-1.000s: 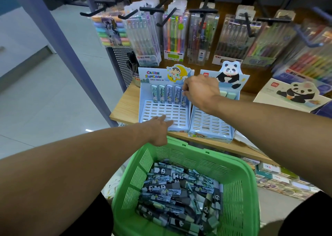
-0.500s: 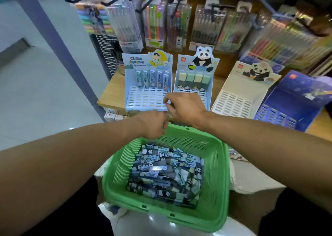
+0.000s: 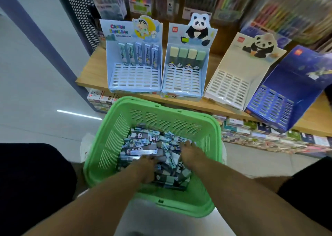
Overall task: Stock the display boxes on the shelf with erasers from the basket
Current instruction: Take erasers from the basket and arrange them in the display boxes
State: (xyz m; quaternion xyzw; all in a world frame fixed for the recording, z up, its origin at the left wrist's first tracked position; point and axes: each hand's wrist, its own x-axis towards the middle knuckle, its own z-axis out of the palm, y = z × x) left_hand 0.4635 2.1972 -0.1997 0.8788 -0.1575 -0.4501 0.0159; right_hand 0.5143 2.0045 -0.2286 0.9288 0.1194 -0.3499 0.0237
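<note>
Both hands (image 3: 167, 162) were down among the erasers (image 3: 143, 152) in the basket (image 3: 161, 110). Whether they gripped any, I couldn't tell. The display boxes (image 3: 134, 77) stood beyond, at the shelf's front edge.

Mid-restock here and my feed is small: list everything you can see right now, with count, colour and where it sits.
Basket: one, green plastic, in front of the shelf.
Erasers: a loose pile, too many to count, dark sleeves with panda prints, inside the basket.
Cartoon display box: one, light blue, leftmost on the shelf, five slim packs standing in its back row.
Panda display box: one, light blue, second from left, four pale yellow-green erasers in its back row.
White display box: one, third from left, no stock.
Dark blue display box: one, rightmost, no stock.
Shelf: one, wooden.
Pen packs: several, blurred, hanging behind.
Left hand: in the erasers.
Right hand: in the erasers.
</note>
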